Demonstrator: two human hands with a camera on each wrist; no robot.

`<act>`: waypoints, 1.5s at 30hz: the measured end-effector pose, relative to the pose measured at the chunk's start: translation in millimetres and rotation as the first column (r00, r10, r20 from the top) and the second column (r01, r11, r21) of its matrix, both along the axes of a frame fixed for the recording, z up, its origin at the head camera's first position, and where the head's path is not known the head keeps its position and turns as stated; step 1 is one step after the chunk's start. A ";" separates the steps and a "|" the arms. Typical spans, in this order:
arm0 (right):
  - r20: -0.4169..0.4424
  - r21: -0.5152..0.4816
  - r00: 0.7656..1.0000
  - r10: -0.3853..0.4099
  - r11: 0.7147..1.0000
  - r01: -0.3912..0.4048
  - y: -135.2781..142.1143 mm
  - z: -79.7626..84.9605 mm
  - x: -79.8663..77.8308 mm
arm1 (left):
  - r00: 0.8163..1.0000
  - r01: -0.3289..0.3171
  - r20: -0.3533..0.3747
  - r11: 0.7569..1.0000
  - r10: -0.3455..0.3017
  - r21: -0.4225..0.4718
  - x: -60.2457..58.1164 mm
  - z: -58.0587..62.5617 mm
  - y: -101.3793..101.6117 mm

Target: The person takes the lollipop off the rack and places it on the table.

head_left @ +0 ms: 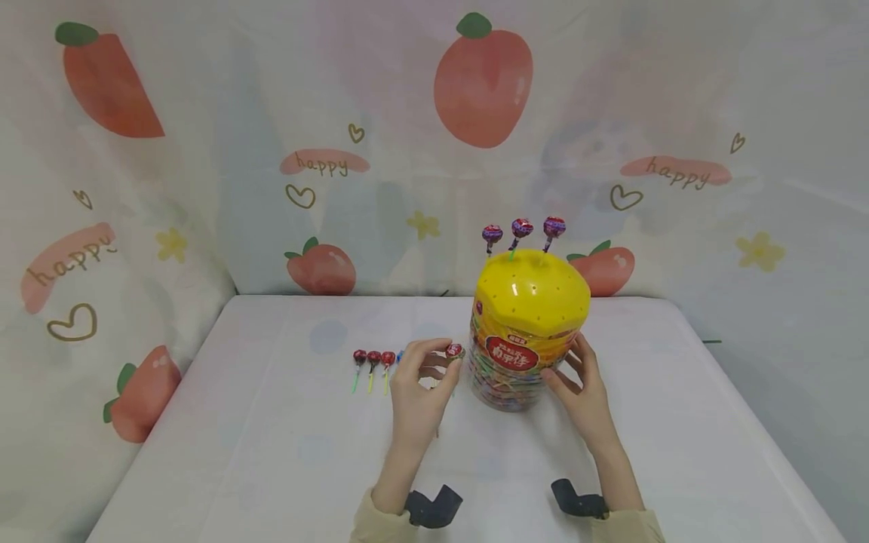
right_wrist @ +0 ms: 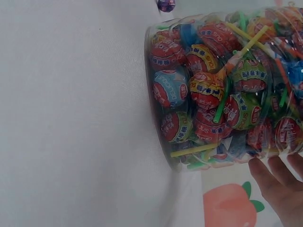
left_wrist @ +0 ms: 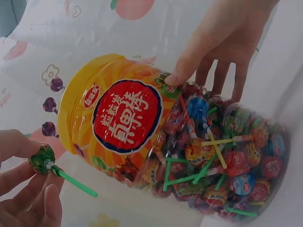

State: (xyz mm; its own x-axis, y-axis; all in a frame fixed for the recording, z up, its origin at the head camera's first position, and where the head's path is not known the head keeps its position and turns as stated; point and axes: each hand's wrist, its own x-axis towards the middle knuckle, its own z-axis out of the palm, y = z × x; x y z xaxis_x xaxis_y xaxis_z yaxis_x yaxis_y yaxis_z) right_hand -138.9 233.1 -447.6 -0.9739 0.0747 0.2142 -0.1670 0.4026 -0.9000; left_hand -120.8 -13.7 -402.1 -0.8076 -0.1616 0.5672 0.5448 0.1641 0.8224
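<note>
My left hand [head_left: 419, 388] pinches a green-wrapped lollipop [left_wrist: 42, 158] by its candy head, its green stick pointing away from the fingers, just left of a clear plastic lollipop jar [head_left: 508, 388]. The jar stands on the table with many wrapped lollipops inside. On top sits a yellow lid [head_left: 532, 290] with small holes, and three purple-wrapped lollipops [head_left: 521, 228] stand upright in its far part. From the right side my right hand [head_left: 585, 388] holds the jar, thumb on the front label and fingers around the side.
A row of lollipops [head_left: 373, 360] with red wrappers lies on the white tabletop [head_left: 271, 437], left of the jar; my left hand partly hides a blue one. A fruit-printed cloth [head_left: 394, 90] hangs behind the table. Black wrist straps [head_left: 434, 509] sit near both sleeves.
</note>
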 end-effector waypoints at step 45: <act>0.025 0.007 1.000 -0.012 1.000 0.012 -0.3 -0.7 -1.3 | 0.742 0.004 0.627 0.934 0.237 -0.357 -34.2 -80.8 -74.7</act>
